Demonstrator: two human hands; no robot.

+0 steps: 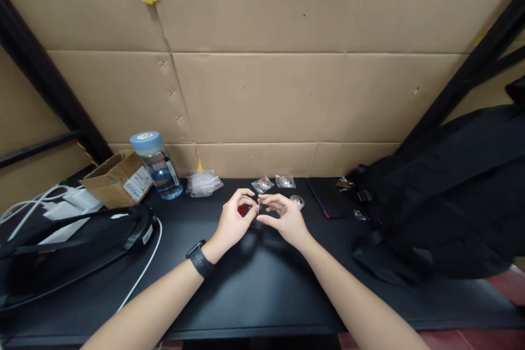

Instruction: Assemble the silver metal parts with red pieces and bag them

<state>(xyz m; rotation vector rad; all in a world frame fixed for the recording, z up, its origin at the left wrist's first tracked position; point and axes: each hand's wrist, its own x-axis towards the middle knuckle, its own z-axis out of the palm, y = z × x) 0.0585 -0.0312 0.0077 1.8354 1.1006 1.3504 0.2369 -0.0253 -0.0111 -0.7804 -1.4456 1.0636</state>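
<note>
My left hand (237,213), with a dark watch (200,260) on its wrist, is closed in a pinch. Between its thumb and index finger stands a small thin pale piece (258,206), seen nearly edge-on; its kind cannot be made out. Close by on the right, my right hand (287,219) has its thumb and fingers curved and apart, their tips beside the piece. Whether they touch it is unclear. Small red items (241,210) show through the loop of my left fingers, partly hidden. Behind the right hand lies a roll of clear tape (297,201).
Small clear packets (262,184) and a stack of plastic bags (204,183) lie along the cardboard wall (254,104). At left are a water bottle (159,167), a cardboard box (118,179), a black case (82,246) and white cables. A black backpack (443,197) fills the right.
</note>
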